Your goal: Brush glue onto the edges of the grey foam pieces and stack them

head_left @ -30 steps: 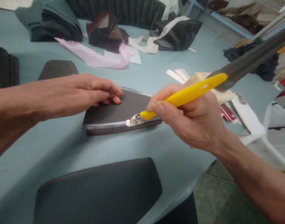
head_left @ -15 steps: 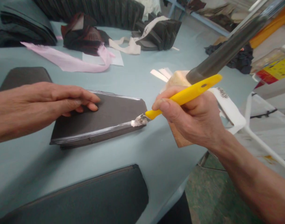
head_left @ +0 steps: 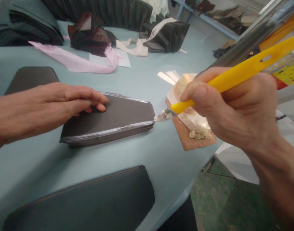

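A stack of dark grey cut pieces [head_left: 120,112] lies on the pale blue-green table, with whitish wet streaks along its long edges. My left hand [head_left: 82,98] rests flat on top of the stack, fingers stretched out and holding nothing. In my right hand [head_left: 229,99] is a yellow-handled brush [head_left: 224,78], gripped between thumb and fingers. White paste coats its bristles, whose tip is at the stack's right front corner; whether it touches cannot be made out. Beyond the brush, a whitish block [head_left: 185,85] and a clump of pale paste [head_left: 200,134] sit on a brown board [head_left: 187,141].
A larger dark panel [head_left: 89,199] lies near the table's front edge. Farther back are a pink cloth strip [head_left: 74,61], a white tape [head_left: 137,49], a dark red bundle [head_left: 92,35] and dark folded stacks [head_left: 33,29]. A grey tube [head_left: 240,41] slants in at upper right.
The brush has moved right along the stack's front edge to its corner, and my right hand has moved right and up. My left hand stays on the stack. The view has shifted slightly.
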`<state>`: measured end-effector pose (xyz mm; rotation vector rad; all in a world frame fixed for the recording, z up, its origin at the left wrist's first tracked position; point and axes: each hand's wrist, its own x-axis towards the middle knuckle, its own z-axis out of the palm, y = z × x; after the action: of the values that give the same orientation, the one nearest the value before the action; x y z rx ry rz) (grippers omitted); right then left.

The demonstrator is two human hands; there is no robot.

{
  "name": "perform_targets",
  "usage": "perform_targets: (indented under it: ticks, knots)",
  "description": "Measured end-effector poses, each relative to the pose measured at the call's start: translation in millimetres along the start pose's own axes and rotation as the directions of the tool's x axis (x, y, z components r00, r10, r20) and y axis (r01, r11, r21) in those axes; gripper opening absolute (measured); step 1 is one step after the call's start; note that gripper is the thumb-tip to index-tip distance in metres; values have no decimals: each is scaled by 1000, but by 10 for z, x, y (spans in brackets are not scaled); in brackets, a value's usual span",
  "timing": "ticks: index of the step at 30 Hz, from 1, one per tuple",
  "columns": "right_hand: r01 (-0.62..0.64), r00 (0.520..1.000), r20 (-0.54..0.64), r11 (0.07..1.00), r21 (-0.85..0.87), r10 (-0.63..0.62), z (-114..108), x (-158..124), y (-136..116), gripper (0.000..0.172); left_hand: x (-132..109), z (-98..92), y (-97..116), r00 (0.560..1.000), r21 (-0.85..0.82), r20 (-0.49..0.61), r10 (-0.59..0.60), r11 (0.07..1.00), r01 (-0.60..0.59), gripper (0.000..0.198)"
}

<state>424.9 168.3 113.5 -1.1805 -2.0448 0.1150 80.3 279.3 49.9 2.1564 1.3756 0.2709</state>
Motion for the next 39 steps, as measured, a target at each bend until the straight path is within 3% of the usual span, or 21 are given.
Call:
perform_targets:
  ticks: [5, 9, 12, 16, 21, 24, 26, 29, 32, 36, 39]
  knots:
    - [52, 998, 9, 979, 196, -55, 425, 93, -262, 25, 18, -10, 208, 999, -7, 31, 35, 999, -34, 65]
    - [74, 993, 72, 956, 285, -98, 674, 123, -283, 20, -18, -11, 313, 1000, 31, 21, 13, 999, -13, 68]
    - [69, 992, 94, 979, 190, -88, 616, 90, -191, 23, -21, 1, 317, 999, 32, 15, 38, 999, -39, 62]
    - [90, 993, 79, 996, -27, -87, 289, -20, -37, 28, -11, 13, 310, 998, 18, -1, 55, 998, -55, 51]
    - [-62, 998, -22, 983, -172, 59, 19, -229, -11, 35, -62, -10, 387, 999, -18, 36, 35, 999, -35, 51]
    - [-233, 968, -135, 956, -180, 210, 88, -328, -81, 40, -76, -21, 397, 996, -66, 77, 39, 997, -34, 52]
    - [-266, 960, -128, 951, -158, 247, 182, -350, -141, 37, -70, -23, 362, 995, -90, 88, 56, 995, -48, 48]
    - [-180, 981, -94, 979, -91, 171, 313, -336, -206, 24, -72, -26, 285, 989, -109, 103, 107, 989, -96, 44]
    - [-69, 986, -150, 998, 13, 70, 381, -328, -196, 20, -106, -19, 235, 987, -105, 95, 126, 988, -116, 46]
    - [-97, 956, -275, 995, 31, 102, 376, -368, -123, 22, -235, 13, 265, 987, -57, 44, 158, 986, -155, 54]
    - [-131, 929, -341, 990, 51, 141, 365, -400, -74, 20, -380, 82, 352, 980, 66, 14, 198, 978, -198, 60]
